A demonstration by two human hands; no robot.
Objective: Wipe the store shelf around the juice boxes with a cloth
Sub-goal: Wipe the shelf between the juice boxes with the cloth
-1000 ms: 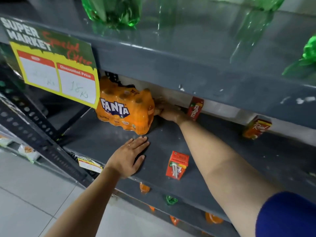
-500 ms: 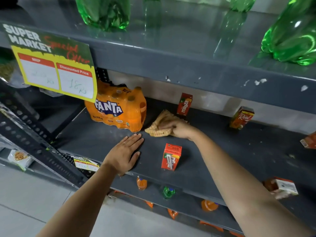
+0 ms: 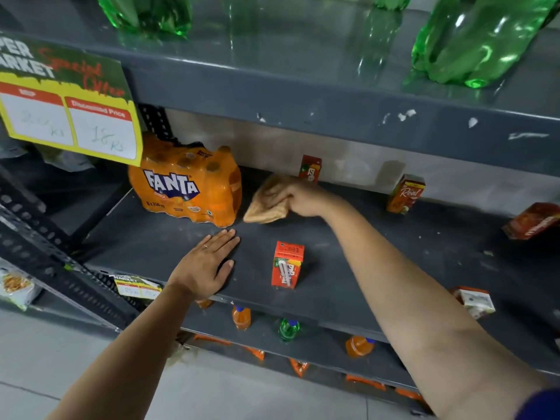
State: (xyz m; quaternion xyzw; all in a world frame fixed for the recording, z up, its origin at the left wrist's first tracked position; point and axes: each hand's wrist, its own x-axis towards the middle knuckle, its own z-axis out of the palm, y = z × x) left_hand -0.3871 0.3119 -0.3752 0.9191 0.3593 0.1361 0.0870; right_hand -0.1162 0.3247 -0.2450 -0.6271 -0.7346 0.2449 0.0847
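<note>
My right hand [image 3: 298, 197] presses a tan cloth [image 3: 264, 209] onto the grey shelf [image 3: 394, 268], just right of the Fanta pack. My left hand [image 3: 206, 265] lies flat and empty on the shelf near its front edge. A red juice box [image 3: 286, 264] stands upright between my arms. Another small red box [image 3: 309, 168] stands at the back wall behind my right hand. A Real juice box [image 3: 406, 194] leans at the back right. One red box [image 3: 533, 221] lies on its side at far right, and a white-ended box [image 3: 475, 301] lies near the front edge.
An orange Fanta multipack [image 3: 188, 186] sits at the shelf's left. A yellow price sign [image 3: 66, 116] hangs from the shelf above, which carries green bottles [image 3: 472, 40]. Small orange and green bottles [image 3: 289, 328] stand on the shelf below. A perforated metal upright [image 3: 45, 253] frames the left side.
My right hand drew the cloth out from the back beside the Fanta pack, forward, then back a little toward the pack. My left hand stayed flat on the shelf.
</note>
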